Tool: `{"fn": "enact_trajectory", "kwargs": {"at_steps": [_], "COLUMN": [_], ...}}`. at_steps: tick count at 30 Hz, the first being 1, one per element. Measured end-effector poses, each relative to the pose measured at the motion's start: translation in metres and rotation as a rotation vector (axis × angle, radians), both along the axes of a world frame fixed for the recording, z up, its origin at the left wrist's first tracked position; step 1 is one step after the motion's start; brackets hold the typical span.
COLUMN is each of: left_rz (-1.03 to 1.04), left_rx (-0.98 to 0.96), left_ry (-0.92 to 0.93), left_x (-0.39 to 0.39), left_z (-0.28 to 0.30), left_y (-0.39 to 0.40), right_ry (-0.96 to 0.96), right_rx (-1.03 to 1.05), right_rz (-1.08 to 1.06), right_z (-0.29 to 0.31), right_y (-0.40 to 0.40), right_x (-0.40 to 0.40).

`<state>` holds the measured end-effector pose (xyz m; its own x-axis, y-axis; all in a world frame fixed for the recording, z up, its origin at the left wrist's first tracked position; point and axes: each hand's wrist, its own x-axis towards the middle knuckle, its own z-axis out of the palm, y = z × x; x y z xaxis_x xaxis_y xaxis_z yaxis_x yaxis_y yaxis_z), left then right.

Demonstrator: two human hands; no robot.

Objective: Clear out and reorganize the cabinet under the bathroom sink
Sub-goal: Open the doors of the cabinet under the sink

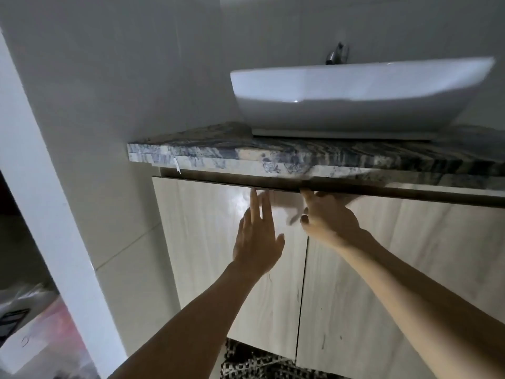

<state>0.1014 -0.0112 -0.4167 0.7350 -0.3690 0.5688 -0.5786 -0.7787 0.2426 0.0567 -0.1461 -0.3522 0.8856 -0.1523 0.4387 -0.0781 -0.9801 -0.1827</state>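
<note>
The cabinet under the sink has two pale wood-grain doors, both closed. My left hand (258, 236) lies flat with straight fingers against the upper part of the left door (207, 242), fingertips near its top edge. My right hand (328, 217) is at the top edge of the right door (410, 269), close to the seam between the doors, with its fingers curled up over that edge into the dark gap under the countertop. The fingertips are hidden in the gap. Nothing inside the cabinet is visible.
A dark veined marble countertop (218, 157) overhangs the doors, carrying a white vessel sink (355, 91) with a wall tap (337, 54) behind it. A white door frame (54, 214) stands at left, with plastic-wrapped items (35, 324) beyond. A patterned mat (251, 362) lies below the cabinet.
</note>
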Motion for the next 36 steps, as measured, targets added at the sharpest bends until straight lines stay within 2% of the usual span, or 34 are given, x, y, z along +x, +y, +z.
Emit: {"fn": "enact_trajectory", "kwargs": {"at_steps": [5, 11, 14, 19, 26, 31, 36], "left_rz": [-0.027, -0.037, -0.018, 0.012, 0.105, 0.045, 0.066], "left_rx": [0.108, 0.112, 0.091, -0.139, -0.473, -0.520, -0.558], "left_ry": [0.082, 0.240, 0.262, 0.219, 0.189, 0.202, 0.088], "left_x": [-0.008, -0.025, -0.035, -0.067, -0.102, -0.117, -0.139], "left_z": [-0.038, -0.026, -0.027, -0.044, -0.038, -0.039, -0.038], "left_y": [-0.002, 0.000, 0.002, 0.011, 0.054, 0.113, 0.163], "right_ry": [-0.020, -0.067, -0.079, -0.166, -0.221, -0.253, -0.266], "right_rx": [0.027, 0.050, 0.048, 0.064, 0.141, 0.115, 0.002], "right_rz": [-0.036, -0.031, -0.021, 0.089, 0.381, 0.590, 0.711], "right_z": [0.002, -0.004, -0.002, -0.009, -0.013, -0.012, -0.010], "right_y": [0.011, 0.012, 0.016, 0.031, 0.097, 0.140, 0.186], "right_x": [0.005, -0.004, -0.011, -0.042, -0.088, -0.095, -0.094]}}
